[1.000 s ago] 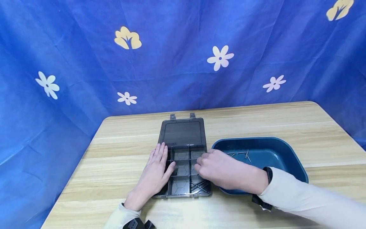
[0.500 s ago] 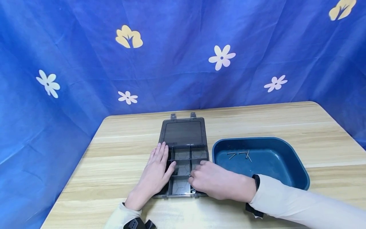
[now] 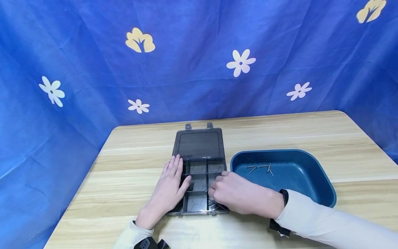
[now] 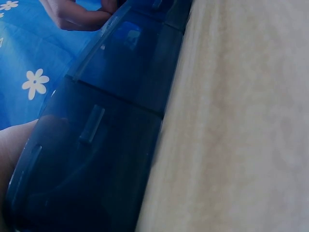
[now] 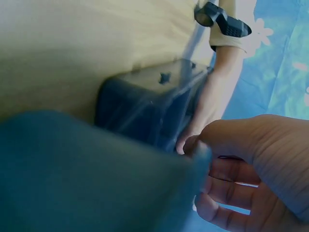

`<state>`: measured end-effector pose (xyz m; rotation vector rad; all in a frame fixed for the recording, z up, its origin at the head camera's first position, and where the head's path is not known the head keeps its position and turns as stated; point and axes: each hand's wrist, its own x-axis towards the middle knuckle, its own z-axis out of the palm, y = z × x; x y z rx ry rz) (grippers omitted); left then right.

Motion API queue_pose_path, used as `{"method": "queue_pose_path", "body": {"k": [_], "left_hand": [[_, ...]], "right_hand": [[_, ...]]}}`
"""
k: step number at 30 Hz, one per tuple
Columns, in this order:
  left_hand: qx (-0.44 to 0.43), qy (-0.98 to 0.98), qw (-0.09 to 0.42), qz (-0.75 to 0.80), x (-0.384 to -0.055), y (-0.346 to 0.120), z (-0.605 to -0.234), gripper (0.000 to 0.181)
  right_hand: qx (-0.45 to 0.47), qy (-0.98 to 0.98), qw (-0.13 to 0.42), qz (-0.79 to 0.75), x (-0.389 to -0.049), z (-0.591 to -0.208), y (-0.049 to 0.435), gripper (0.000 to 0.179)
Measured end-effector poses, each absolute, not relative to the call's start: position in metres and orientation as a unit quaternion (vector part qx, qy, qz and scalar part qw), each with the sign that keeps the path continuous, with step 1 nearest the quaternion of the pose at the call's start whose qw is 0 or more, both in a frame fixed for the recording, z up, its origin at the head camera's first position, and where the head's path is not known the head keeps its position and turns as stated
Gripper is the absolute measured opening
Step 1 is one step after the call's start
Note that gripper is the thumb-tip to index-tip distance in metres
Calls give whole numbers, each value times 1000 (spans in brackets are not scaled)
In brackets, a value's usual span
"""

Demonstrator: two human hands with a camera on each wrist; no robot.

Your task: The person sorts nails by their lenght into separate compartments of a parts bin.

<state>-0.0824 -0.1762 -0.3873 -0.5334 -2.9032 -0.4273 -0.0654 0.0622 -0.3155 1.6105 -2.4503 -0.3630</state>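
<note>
A dark see-through organizer box (image 3: 196,200) lies on the table with its lid (image 3: 199,143) laid back. My left hand (image 3: 169,185) rests flat along the box's left side, fingers straight and thumb across a divider. Over the front right compartment is my right hand (image 3: 231,190), fingers loosely curled and pointing down; nothing shows between them. Several thin metal screws or nails (image 3: 214,204) lie in that compartment, partly covered by this hand. In the right wrist view, the thumb (image 5: 231,137) stands apart from the visible fingers, with some fingertips hidden.
Close to the right of the box stands a blue bin (image 3: 324,180). More thin screws or nails (image 3: 269,169) lie on its floor toward the left. The right forearm passes over its front edge. A blue flowered curtain (image 3: 186,69) hangs behind the wooden table (image 3: 124,162).
My right hand moved from the bin's left edge down over the front right compartment, then drew slightly back right, uncovering metal pieces there. My left hand stayed put.
</note>
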Motion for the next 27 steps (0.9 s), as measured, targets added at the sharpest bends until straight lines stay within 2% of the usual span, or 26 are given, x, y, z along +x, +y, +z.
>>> {"method": "queue_pose_path", "body": {"k": [7,13,17,27], "left_hand": [[-180,-970,81,-142,-83,-176,-387,66],[-179,-970,76,-144,-83,-176,-388,67],[-178,-970,73,-147,-83,-175,-388,67],[-181,-971,72,-140,-84,-176,-388,67]], "right_hand": [[522,-842,104,-88,-70,-307,74,17],[503,-854,117,-60,-75,-305,91,8],[485,-864,122,-49,-78,-306,107,11],[377,-920,102,35,-75,-317,139,12]]}}
